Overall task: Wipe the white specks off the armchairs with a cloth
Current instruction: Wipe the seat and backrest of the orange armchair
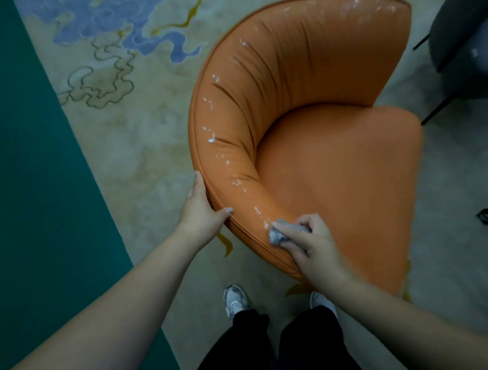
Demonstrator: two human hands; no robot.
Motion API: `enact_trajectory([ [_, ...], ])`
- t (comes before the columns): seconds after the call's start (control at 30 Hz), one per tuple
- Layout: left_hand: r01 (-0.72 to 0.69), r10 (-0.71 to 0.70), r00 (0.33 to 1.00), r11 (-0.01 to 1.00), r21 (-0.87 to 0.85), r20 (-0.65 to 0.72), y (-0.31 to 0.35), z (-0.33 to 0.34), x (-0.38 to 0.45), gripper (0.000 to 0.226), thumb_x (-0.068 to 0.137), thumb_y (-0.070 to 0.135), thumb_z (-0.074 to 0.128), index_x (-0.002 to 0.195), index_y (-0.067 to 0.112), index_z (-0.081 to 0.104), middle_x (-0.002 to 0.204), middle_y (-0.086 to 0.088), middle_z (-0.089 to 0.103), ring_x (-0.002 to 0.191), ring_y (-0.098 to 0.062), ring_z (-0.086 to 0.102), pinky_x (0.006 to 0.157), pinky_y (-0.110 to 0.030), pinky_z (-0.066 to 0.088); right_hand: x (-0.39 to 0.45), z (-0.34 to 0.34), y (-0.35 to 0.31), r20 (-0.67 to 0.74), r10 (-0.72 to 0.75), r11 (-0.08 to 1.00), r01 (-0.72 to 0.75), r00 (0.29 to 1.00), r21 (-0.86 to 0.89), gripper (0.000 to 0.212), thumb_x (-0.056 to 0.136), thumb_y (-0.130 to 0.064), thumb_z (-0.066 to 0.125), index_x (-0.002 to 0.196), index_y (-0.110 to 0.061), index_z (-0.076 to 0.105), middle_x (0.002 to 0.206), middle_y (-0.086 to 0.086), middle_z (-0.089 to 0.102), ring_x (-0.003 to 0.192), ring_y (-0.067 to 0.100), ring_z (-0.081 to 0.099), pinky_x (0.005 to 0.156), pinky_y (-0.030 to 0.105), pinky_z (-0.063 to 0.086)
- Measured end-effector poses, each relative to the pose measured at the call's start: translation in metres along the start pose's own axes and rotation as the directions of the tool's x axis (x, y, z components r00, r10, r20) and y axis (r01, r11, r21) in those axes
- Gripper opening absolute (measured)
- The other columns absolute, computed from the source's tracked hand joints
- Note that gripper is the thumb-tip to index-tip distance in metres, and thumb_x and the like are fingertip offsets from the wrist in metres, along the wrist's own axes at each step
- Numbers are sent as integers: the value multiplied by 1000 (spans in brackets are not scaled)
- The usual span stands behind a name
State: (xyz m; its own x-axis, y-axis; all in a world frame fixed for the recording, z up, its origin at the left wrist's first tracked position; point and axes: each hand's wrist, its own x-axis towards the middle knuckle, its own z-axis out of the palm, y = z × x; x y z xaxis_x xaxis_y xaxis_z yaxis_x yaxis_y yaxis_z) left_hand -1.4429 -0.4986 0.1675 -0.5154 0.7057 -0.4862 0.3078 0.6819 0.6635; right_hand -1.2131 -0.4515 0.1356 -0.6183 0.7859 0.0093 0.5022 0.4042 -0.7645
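Note:
An orange armchair (336, 161) with a curved back stands on the rug in front of me. White specks (212, 135) dot the top of its padded rim from the near end round to the far right. My right hand (310, 241) grips a crumpled grey cloth (278, 233) and presses it on the near end of the rim, just below the nearest specks. My left hand (202, 210) holds the outer edge of the rim, thumb on top and fingers along the outside.
A beige rug (135, 140) with blue and yellow patterns lies under the chair, with teal floor (21, 200) to the left. A dark grey chair (465, 25) with black legs stands at the top right. My feet (236, 301) are close to the armchair.

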Motion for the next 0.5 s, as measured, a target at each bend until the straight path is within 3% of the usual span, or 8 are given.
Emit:
enact_trajectory([
  [0.17, -19, 20, 1000, 991, 132, -7, -3, -2, 5, 112, 79, 20, 78, 153, 14, -5, 160, -9, 18, 141, -27, 32, 111, -42, 34, 51, 37, -39, 2, 43, 997, -43, 999, 57, 40, 82, -4, 70, 116, -25, 68, 102, 7, 43, 99, 27, 47, 90, 26, 37],
  [0.27, -13, 10, 999, 994, 110, 32, -2, -6, 8, 113, 79, 20, 78, 153, 14, -7, 159, -8, 20, 136, -28, 40, 109, -43, 37, 26, 29, -29, -19, 14, 1000, -14, 1000, 1, 46, 78, -2, 74, 116, -28, 68, 100, 7, 47, 94, 28, 49, 85, 25, 35],
  [0.37, -24, 23, 1000, 992, 128, 15, 0, -14, 17, 105, 84, 23, 72, 154, 17, -5, 158, -9, 25, 138, -28, 36, 112, -41, 33, 8, 22, -21, -48, 45, 999, -46, 998, -11, 54, 75, -1, 75, 118, -31, 62, 97, 9, 49, 91, 30, 51, 84, 23, 34],
  [0.5, -41, 41, 999, 989, 139, 0, 3, -24, 29, 97, 86, 20, 69, 154, 16, -1, 159, -7, 23, 141, -27, 31, 114, -40, 30, 47, 38, -34, -93, 95, 995, -94, 991, 17, 40, 78, -3, 73, 114, -21, 70, 99, 15, 48, 93, 35, 51, 87, 31, 39],
])
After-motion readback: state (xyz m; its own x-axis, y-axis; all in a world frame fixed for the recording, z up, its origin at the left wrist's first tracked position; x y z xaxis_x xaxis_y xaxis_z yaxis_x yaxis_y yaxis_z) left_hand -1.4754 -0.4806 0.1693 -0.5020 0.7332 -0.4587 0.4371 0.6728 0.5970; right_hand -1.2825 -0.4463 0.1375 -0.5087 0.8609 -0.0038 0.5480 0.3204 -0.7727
